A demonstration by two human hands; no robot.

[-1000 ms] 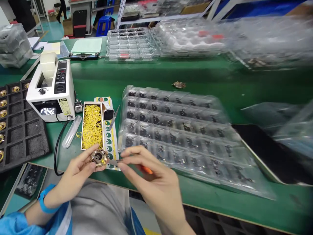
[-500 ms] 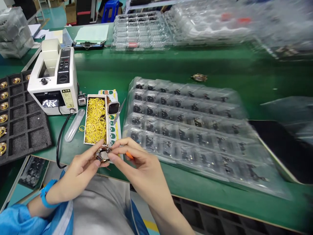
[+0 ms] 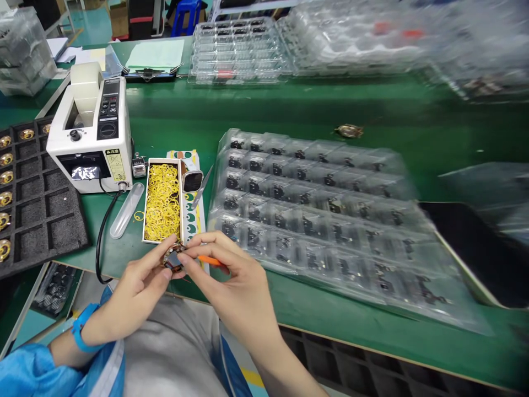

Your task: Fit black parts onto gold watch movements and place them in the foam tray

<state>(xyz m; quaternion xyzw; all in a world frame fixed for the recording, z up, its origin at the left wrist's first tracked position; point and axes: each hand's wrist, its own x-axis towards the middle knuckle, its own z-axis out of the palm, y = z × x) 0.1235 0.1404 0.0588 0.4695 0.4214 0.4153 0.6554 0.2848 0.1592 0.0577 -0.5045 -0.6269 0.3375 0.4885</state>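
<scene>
My left hand (image 3: 134, 292) is closed round the rim of a small round electronic assembly (image 3: 174, 258), with a dark grey flat face and brass-coloured edge. Thumb and index finger of my right hand (image 3: 231, 281) press at that assembly's right side. An orange slim tool (image 3: 210, 260) is tucked between the fingers of the right hand; its kind is hidden. Just beyond the hands stands a white box of yellow rings (image 3: 162, 201). Beside it lies a square-faced watch (image 3: 192, 180) on a sheet of stickers (image 3: 190, 220).
A white tape dispenser (image 3: 93, 132) stands at left, near a black foam tray (image 3: 61, 226) holding gold round parts. Clear blister trays (image 3: 314, 215) with small black parts cover the right. Behind them lies another round assembly (image 3: 349, 130). A dark phone-like slab (image 3: 471, 248) sits at far right.
The assembly has turned slightly between my fingers, so its dark grey face shows more. The orange tool has swung and now shows more of its length. The view has shifted slightly.
</scene>
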